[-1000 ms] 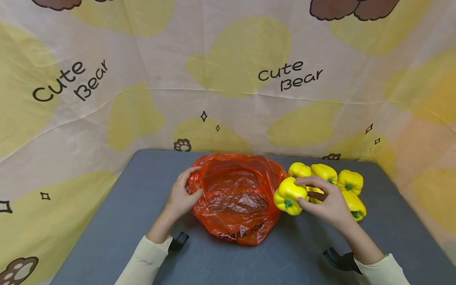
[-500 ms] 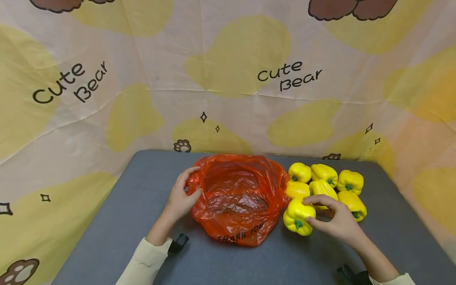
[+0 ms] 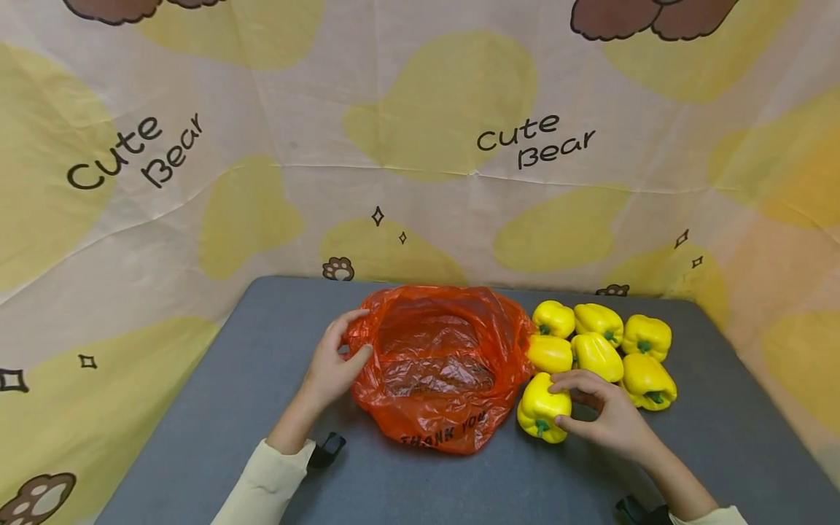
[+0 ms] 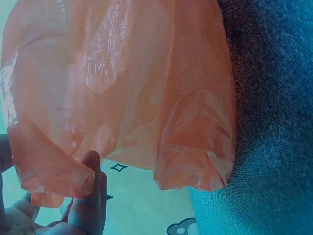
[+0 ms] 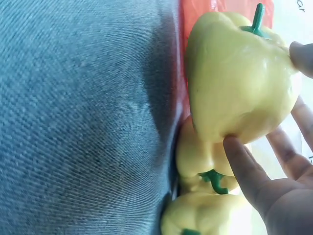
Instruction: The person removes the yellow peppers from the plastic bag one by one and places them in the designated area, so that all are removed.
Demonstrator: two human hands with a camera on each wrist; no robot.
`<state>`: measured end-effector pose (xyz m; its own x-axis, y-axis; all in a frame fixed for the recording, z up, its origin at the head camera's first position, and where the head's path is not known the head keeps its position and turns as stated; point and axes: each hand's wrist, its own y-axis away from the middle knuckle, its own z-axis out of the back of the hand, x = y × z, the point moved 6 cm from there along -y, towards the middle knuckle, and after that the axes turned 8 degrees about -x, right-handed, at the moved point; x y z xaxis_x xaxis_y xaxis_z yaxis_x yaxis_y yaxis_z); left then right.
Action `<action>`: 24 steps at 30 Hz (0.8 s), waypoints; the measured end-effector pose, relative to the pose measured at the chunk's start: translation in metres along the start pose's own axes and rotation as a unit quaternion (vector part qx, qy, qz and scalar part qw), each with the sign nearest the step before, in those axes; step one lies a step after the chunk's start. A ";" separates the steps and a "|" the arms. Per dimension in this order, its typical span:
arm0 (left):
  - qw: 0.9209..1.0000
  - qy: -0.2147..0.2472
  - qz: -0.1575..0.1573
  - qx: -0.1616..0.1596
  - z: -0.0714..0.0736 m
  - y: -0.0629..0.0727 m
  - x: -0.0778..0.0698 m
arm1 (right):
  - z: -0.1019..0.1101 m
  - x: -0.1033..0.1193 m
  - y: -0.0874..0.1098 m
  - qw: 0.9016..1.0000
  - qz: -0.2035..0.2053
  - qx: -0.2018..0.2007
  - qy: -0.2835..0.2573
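An orange-red plastic bag [image 3: 436,350] with "THANK YOU" printed on its front lies with its mouth spread on the table. At its left side, my left hand [image 3: 337,364] holds the rim; in the left wrist view, a loose fold of the bag [image 4: 127,73] sits between thumb and fingers. My right hand [image 3: 607,415] grips a yellow bell pepper [image 3: 543,408] with a green stem, thumb on one side and fingers on the other. That pepper is just right of the bag and in front of the other peppers. In the right wrist view the pepper [image 5: 239,78] is close to the table.
Several more yellow bell peppers [image 3: 597,356] are grouped on the grey table [image 3: 407,488] right of the bag. One pepper [image 3: 550,354] lies right against the bag's side. Behind the table hangs a patterned cloth [image 3: 420,146] with "Cute Bear" lettering.
My right hand has brought the bell pepper from beside the bag's right edge toward me and down, then slightly left. The left hand has stayed at the bag's rim.
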<state>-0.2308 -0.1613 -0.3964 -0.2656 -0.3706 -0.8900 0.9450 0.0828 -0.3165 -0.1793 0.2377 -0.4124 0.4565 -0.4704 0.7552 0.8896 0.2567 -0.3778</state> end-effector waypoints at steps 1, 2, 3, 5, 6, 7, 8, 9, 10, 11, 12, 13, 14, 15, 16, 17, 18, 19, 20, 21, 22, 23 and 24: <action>1.000 0.000 0.001 0.000 0.000 0.000 0.001 | -0.001 0.000 0.000 1.000 0.002 0.001 -0.004; 1.000 0.000 0.001 0.000 0.000 0.000 0.001 | -0.002 -0.001 0.000 1.000 0.004 0.001 -0.005; 1.000 -0.001 0.001 -0.001 0.001 0.000 0.001 | -0.003 -0.003 0.000 1.000 0.005 0.001 -0.008; 1.000 0.001 0.003 -0.003 0.001 0.000 0.001 | -0.005 -0.004 0.000 1.000 0.008 0.004 -0.012; 1.000 0.001 0.002 -0.004 0.002 0.000 0.001 | -0.006 -0.006 0.000 1.000 0.008 0.005 -0.013; 1.000 0.002 0.002 -0.005 0.002 0.000 0.000 | -0.006 -0.007 0.000 1.000 0.010 0.005 -0.010; 1.000 0.001 0.002 -0.006 0.003 0.000 -0.001 | -0.007 -0.008 0.000 1.000 0.012 0.004 -0.008; 1.000 0.002 0.002 -0.006 0.004 0.001 -0.001 | -0.007 -0.009 0.001 1.000 0.014 0.003 -0.006; 1.000 0.002 0.004 -0.005 0.004 0.001 -0.001 | -0.007 -0.009 0.001 1.000 0.016 0.002 -0.003; 1.000 0.000 0.006 -0.004 0.005 0.002 0.000 | -0.006 -0.011 0.002 1.000 0.016 0.000 0.001; 1.000 0.001 0.007 -0.003 0.006 0.002 0.000 | -0.006 -0.013 0.003 1.000 0.016 -0.002 0.006; 1.000 -0.001 0.010 -0.001 0.007 0.003 0.001 | -0.006 -0.014 0.004 1.000 0.015 -0.004 0.011; 1.000 -0.004 0.013 0.000 0.008 0.004 0.002 | -0.005 -0.016 0.006 1.000 0.014 -0.005 0.016; 1.000 -0.004 0.014 0.001 0.009 0.005 0.003 | -0.004 -0.018 0.007 1.000 0.012 -0.007 0.020; 1.000 -0.007 0.018 0.000 0.011 0.006 0.005 | -0.004 -0.019 0.009 1.000 0.008 -0.006 0.023; 1.000 -0.011 0.020 -0.001 0.013 0.007 0.006 | -0.004 -0.021 0.011 1.000 0.006 -0.005 0.027; 1.000 -0.016 0.020 -0.004 0.015 0.008 0.008 | -0.003 -0.022 0.013 1.000 0.003 -0.004 0.028; 0.999 -0.023 0.021 -0.007 0.018 0.009 0.009 | -0.003 -0.023 0.014 1.000 0.001 -0.003 0.030; 0.999 -0.030 0.020 -0.010 0.021 0.010 0.011 | -0.002 -0.023 0.015 0.999 -0.001 -0.003 0.033; 0.999 -0.035 0.018 -0.013 0.024 0.011 0.012 | -0.001 -0.024 0.016 0.999 -0.001 -0.002 0.033; 0.999 -0.041 0.017 -0.016 0.027 0.012 0.014 | 0.000 -0.023 0.017 0.999 -0.001 -0.001 0.035; 0.999 -0.048 0.015 -0.019 0.030 0.013 0.015 | 0.002 -0.023 0.017 0.999 0.001 -0.002 0.039; 0.998 -0.054 0.013 -0.022 0.033 0.013 0.016 | 0.003 -0.021 0.017 0.999 0.003 -0.003 0.044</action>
<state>-0.2161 -0.1964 -0.4041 -0.2167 -0.4646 -0.8586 0.9415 0.1330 -0.3096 -0.1739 0.2549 -0.4331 0.4618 -0.5405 0.7032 0.8865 0.2555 -0.3858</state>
